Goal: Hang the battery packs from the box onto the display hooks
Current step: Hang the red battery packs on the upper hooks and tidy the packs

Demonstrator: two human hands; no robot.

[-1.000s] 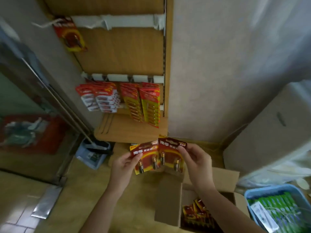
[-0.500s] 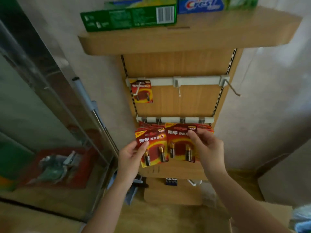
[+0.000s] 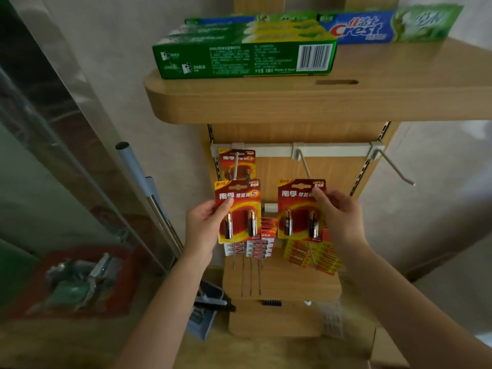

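My left hand (image 3: 205,226) grips a red and yellow two-cell battery pack (image 3: 238,210) by its left edge. My right hand (image 3: 339,217) pinches a second, matching pack (image 3: 298,209) by its right edge. Both packs are upright, apart from each other, just below the upper white hook rail (image 3: 330,150). One pack (image 3: 237,163) hangs on the left hook of that rail. The middle hook (image 3: 303,165) and the right hook (image 3: 396,169) are bare. The box is out of view.
A wooden shelf (image 3: 266,102) with green and blue toothpaste boxes (image 3: 245,58) juts out above the hooks. Lower hooks carry several red and yellow battery packs (image 3: 311,255). A glass door and a metal pole (image 3: 149,198) stand to the left. A dustpan (image 3: 207,310) lies on the floor.
Both hands rose from over the box to the upper hook rail. The two packs, held overlapping before, are now separated. The view tilted up and the box left the frame.
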